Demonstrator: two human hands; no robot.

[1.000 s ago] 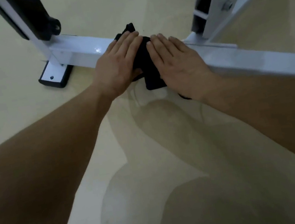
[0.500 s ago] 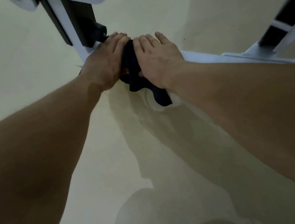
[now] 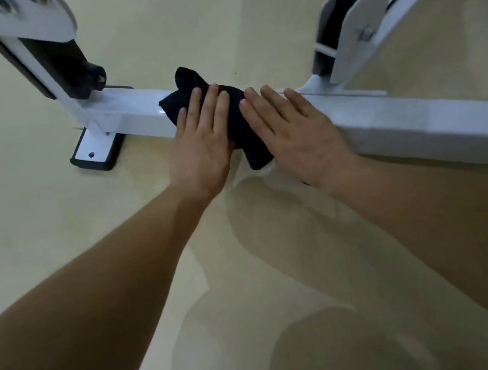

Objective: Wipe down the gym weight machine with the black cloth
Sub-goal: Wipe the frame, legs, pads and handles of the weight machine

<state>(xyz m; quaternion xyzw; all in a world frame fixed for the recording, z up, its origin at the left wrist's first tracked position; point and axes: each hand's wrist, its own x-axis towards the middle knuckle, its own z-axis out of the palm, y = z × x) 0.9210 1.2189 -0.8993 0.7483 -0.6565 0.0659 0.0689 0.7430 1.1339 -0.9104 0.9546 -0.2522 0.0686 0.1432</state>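
Observation:
A black cloth lies draped over the white base bar of the weight machine, low above the floor. My left hand presses flat on the cloth's left part with straight fingers. My right hand lies flat beside it, its fingers on the cloth's right edge and the bar. A corner of the cloth sticks up behind the bar, and another end hangs down in front between my hands.
A white upright with a black pad rises at the left from a foot plate. A slanted white bracket and black parts stand at the right. Beige floor surrounds the bar.
Both hands and the cloth have slid right along the bar, away from the left upright they were against half a second ago. They still press flat.

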